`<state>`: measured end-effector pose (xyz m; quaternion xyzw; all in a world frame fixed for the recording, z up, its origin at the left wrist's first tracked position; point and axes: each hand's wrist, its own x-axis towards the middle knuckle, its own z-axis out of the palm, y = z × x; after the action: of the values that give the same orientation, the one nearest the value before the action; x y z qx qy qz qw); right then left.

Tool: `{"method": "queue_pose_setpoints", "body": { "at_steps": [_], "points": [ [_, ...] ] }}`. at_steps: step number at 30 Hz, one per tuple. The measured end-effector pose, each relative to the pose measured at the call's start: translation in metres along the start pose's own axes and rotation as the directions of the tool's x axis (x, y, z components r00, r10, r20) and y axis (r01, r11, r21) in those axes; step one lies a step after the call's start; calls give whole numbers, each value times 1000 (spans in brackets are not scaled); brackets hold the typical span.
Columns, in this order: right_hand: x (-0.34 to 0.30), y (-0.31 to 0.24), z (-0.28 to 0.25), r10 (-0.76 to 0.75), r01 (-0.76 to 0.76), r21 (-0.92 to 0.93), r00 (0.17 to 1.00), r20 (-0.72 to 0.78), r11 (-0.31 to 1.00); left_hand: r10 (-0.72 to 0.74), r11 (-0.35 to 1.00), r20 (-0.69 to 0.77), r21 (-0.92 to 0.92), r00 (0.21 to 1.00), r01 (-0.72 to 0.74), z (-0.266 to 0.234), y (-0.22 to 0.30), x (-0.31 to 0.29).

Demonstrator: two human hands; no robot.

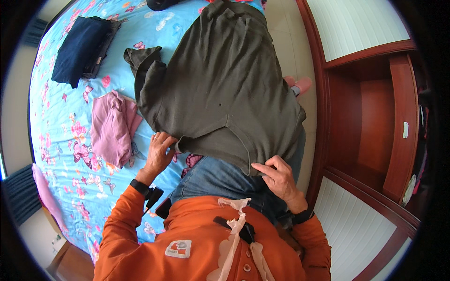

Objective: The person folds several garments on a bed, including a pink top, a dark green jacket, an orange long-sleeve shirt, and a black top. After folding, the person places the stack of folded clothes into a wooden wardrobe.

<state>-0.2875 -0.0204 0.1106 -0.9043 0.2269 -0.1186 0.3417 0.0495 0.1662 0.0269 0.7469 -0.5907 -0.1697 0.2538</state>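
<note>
A dark olive-green long-sleeved top point(215, 84) lies spread over the bed and across my lap, its V-shaped neckline towards me. One sleeve is bunched up on its left side. My left hand point(161, 152) is closed on the left end of the neckline, fingers curled over the cloth. At the neckline's right end, my right hand point(277, 178) pinches the edge between thumb and index finger. Between the two hands the collar edge hangs slightly slack. Left of the top, next to my left hand, a folded pink garment point(112, 126) rests on the bed.
The bed point(75, 187) has a light-blue sheet with butterflies and flowers. Dark folded trousers point(82, 49) lie at its far left, and a black object point(161, 3) at the far edge. On the right stands a reddish wooden cabinet point(344, 117) with an open compartment. A pink slipper point(303, 85) shows on the floor.
</note>
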Motion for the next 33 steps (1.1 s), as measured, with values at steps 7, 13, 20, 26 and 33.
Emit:
{"method": "queue_pose_setpoints", "body": {
  "at_steps": [7,13,20,26,33],
  "points": [
    [2,-5,0,72,-85,130,992,100,988,-25,998,50,-62,998,28,4,11,2],
    [47,9,-19,34,-32,57,999,-30,998,60,948,-76,-309,995,-81,2,50,44],
    [123,28,26,119,-86,162,971,-206,983,-202,-783,832,-454,517,425,46,107,88],
    [126,28,47,251,-225,161,954,-166,961,-142,-907,807,-338,573,251,88,91,107],
    [130,34,56,259,-219,244,954,-150,945,-126,-806,650,-508,750,304,94,88,93]
  ]
}}
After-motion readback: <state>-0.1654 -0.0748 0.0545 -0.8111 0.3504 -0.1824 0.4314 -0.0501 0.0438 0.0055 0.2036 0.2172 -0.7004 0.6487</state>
